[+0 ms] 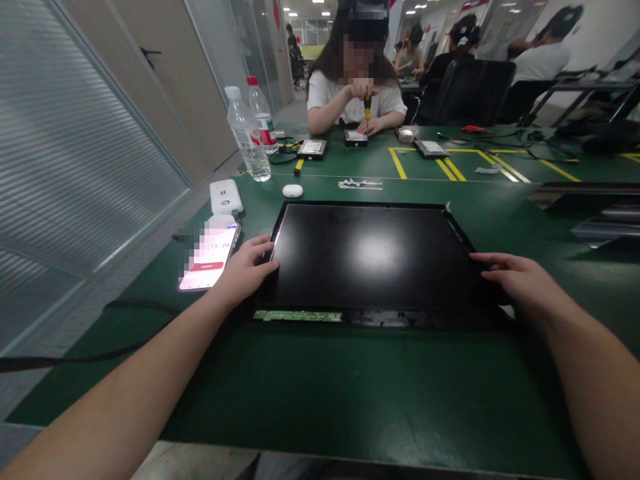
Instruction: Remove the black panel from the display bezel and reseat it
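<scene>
A black LCD screen panel [370,257] lies face up on the green table in front of me, with a green circuit board strip [299,317] along its near edge. My left hand [249,267] grips the panel's left edge, thumb on the frame and fingers along the side. At the opposite edge my right hand [517,283] holds the panel's right side, its thumb and index finger showing. The other fingers of the right hand are partly hidden. A small whitish piece sticks up at the panel's far right corner.
Left of the panel lie a lit phone [213,257], a white power bank [225,197] and a white earbud case [293,191]. Two water bottles [249,137] stand behind. Across the green table [350,393], a co-worker [325,100] holds a screwdriver [368,110] on a hard drive [355,138].
</scene>
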Available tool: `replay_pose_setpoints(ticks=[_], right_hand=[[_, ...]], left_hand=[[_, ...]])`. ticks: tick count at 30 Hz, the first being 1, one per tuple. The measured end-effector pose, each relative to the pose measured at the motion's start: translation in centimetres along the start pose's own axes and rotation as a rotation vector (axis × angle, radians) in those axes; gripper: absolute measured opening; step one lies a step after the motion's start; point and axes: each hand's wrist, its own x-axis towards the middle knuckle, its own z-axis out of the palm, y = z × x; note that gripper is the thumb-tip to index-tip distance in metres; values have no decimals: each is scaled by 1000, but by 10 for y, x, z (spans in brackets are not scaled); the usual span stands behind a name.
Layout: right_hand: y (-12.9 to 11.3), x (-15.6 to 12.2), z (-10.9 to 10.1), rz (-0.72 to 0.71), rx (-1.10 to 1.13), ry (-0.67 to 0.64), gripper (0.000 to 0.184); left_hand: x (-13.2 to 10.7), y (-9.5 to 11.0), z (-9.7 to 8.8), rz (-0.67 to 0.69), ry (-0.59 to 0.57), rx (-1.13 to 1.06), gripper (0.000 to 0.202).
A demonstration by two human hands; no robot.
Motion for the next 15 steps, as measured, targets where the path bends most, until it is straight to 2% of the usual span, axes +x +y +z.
replay_pose_setpoints(ticks=[8,15], right_hand=[[5,7,-3,-23,2,5,51],[5,5,-2,2,-10,9,53]], left_hand=[[-1,2,-1,-8,7,5,49],[-3,9,-4,26,-26,147,55]])
